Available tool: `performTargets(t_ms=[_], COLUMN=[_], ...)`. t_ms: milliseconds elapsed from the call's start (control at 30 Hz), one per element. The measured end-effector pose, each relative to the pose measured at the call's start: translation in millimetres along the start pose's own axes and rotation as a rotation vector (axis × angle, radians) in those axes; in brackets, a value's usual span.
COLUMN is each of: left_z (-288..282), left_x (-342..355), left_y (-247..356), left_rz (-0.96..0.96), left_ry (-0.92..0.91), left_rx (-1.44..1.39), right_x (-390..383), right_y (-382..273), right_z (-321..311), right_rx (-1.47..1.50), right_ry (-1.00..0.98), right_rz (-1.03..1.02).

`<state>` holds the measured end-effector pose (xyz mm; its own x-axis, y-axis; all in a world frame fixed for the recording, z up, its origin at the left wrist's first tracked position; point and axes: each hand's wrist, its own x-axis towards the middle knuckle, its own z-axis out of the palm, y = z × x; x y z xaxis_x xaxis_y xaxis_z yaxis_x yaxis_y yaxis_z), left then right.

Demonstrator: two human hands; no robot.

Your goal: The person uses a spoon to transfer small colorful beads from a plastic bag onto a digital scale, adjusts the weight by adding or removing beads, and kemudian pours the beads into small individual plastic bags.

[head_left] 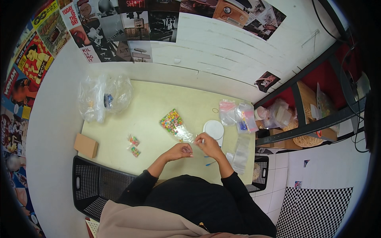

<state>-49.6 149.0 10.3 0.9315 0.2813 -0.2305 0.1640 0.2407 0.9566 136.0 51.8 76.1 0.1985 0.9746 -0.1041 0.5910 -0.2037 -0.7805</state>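
My left hand and my right hand meet close together over the near middle of a pale yellow table. Each hand pinches something very small between its fingers; what it is I cannot tell. Just beyond the hands lies a clear bag of multicoloured beads. A round white lid or dish sits right behind my right hand. Two blue sticks lie on the table under my right wrist.
Two small filled bead packets lie to the left, a brown cardboard box at the table's left edge. A crumpled clear plastic bag is at the far left. Small zip bags and empty clear sleeves lie right. A black crate stands below.
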Motion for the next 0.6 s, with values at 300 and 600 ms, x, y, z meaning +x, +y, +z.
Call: performTargets(t_ms=[300,600], left_z=[-3.9,-3.6], left_x=[-10.1,-4.8], left_y=[-31.7,-39.9], left_rz=[0.022,0.123], left_ry=[0.253,0.327], left_rx=[0.097,0.065], right_x=[19.0,30.7], right_y=[50.1,63.9], right_z=[41.6,48.3], right_rx=[-0.414,-0.438], right_ry=[0.148,0.150], right_rz=[0.152,0.140])
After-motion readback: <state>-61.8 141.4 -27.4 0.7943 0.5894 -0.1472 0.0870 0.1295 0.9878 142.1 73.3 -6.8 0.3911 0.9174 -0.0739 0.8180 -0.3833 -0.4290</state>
